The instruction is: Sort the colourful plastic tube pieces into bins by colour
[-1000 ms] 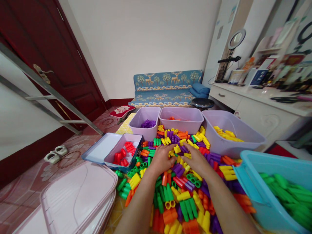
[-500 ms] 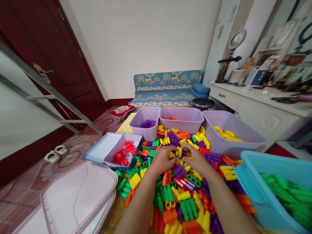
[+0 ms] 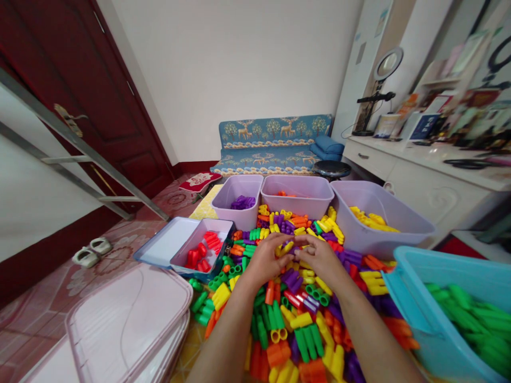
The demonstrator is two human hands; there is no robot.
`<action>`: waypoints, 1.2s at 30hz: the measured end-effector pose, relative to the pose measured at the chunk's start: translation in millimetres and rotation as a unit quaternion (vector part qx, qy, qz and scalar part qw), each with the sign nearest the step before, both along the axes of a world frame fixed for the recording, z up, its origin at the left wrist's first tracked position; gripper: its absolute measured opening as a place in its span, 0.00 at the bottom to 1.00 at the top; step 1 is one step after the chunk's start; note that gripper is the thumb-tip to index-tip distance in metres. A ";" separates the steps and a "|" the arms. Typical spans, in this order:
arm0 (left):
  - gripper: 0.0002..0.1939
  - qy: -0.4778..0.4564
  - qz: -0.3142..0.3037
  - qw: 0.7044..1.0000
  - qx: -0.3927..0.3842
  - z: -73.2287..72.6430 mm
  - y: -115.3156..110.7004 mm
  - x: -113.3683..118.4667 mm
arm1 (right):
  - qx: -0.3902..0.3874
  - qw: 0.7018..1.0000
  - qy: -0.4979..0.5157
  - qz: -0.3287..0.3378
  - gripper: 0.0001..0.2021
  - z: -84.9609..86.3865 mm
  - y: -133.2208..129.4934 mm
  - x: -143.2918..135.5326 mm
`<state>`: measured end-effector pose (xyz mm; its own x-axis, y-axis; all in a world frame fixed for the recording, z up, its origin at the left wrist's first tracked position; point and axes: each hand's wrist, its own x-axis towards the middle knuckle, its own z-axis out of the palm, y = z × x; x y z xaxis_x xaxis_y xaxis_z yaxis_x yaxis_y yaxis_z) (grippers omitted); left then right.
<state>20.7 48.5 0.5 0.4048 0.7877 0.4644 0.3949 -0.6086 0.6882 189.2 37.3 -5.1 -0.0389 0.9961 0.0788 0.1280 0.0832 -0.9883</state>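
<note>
Colourful plastic pieces in yellow, green, orange, purple and red lie heaped on the table, among them a green cluster [image 3: 308, 342]. Over the middle of the heap, my left hand [image 3: 267, 260] has its fingers curled round a yellow piece [image 3: 286, 248]. Close against it on the right, my right hand [image 3: 319, 258] reaches in with bent fingers, its tips near the same piece; whether it grips anything is hidden. Beneath both palms more yellow and purple pieces show.
Behind the heap stand lilac bins with purple [image 3: 238, 217], orange [image 3: 297, 203] and yellow pieces [image 3: 383, 239]. A blue tub [image 3: 415, 303] of green pieces is right. At left are a tin [image 3: 179, 255] with red pieces and stacked lids [image 3: 131, 314].
Both hands have drawn closer together, the right moving slightly left. The yellow piece between them now lies tilted by my left fingers instead of upright.
</note>
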 end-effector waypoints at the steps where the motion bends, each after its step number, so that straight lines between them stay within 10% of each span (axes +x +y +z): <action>1: 0.23 -0.002 0.005 1.000 0.002 1.8 -0.7 -0.2 | 0.002 1.000 0.009 -0.020 0.14 1.8 0.0 0.3; 18: 0.13 -0.143 0.023 0.979 -0.141 14.6 -0.9 -7.3 | 0.034 0.999 0.010 -0.016 0.15 15.3 -2.8 3.9; 27: 0.17 -0.481 0.159 0.847 -0.164 21.2 14.4 -25.4 | 0.017 0.999 -0.017 -0.024 0.14 16.2 -4.2 -1.4; 36: 0.19 -0.584 0.200 0.774 -0.141 26.8 44.1 -36.5 | 0.012 1.000 -0.004 -0.003 0.12 13.5 -5.8 -7.7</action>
